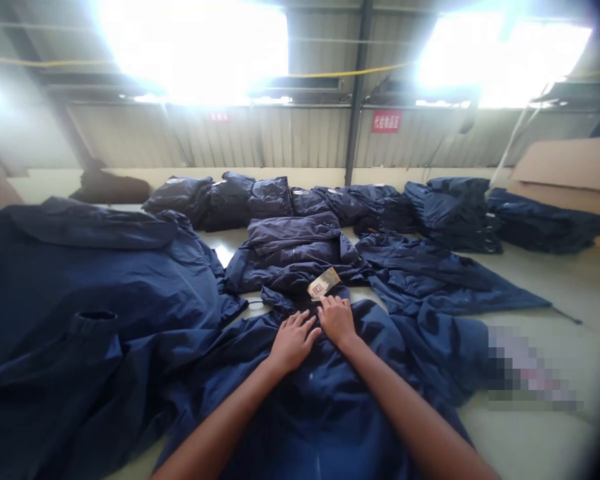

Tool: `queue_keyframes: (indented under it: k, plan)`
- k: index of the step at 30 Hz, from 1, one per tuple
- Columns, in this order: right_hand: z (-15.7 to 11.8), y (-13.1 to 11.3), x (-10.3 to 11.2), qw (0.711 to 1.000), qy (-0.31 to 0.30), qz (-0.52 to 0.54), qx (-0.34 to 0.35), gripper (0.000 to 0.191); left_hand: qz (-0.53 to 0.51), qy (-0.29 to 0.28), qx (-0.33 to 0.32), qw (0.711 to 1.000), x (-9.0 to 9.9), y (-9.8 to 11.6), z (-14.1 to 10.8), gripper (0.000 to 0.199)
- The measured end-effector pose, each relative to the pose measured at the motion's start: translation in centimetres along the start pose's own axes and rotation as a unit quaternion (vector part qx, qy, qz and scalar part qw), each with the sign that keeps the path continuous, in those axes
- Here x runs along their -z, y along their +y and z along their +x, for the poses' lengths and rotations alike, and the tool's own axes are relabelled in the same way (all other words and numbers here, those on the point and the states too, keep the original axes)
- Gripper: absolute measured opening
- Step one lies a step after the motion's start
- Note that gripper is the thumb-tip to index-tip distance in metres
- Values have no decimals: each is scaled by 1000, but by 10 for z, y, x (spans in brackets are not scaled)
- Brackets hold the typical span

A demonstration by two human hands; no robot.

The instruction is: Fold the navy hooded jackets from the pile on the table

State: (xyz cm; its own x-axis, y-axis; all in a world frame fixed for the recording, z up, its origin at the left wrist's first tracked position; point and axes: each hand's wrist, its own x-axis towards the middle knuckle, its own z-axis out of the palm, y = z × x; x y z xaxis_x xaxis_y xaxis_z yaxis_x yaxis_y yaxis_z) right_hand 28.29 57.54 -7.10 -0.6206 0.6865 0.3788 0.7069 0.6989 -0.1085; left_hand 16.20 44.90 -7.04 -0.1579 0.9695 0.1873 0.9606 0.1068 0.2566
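Both hands lie open and flat, the fingers loosely spread and gripping nothing. The left hand [294, 341] and the right hand [337, 321] rest on a navy jacket [330, 400], which spreads beneath and behind the fingers in soft creases. Just past the right fingertips [331, 305], a paper tag [324, 284] lies on a dark fold of cloth.

Straight ahead of the fingers sits a loosely folded jacket [293, 250]. To their left, a big rumpled jacket [80, 300] with a gathered cuff crowds in beside the hands, and to their right a flatter jacket [430, 280] lies spread on the pale floor [530, 433]. Farther past the fingers runs a row of dark folded jackets [280, 200], with cardboard sheets [565, 163] beyond them to the right. A blurred patch [525, 367] hides something on the right.
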Motion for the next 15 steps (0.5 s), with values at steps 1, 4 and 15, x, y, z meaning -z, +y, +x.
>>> queue_keyframes:
  k: [1, 4, 15]
  plan:
    - [1, 1, -1, 1000, 5, 10, 17, 37, -2, -8, 4, 1000, 3, -1, 2, 46]
    - [2, 3, -2, 998, 7, 34, 43, 32, 0, -22, -8, 1000, 14, -5, 16, 38]
    - [2, 4, -3, 999, -3, 33, 39, 35, 57, 75, 76, 993, 5, -16, 51, 31]
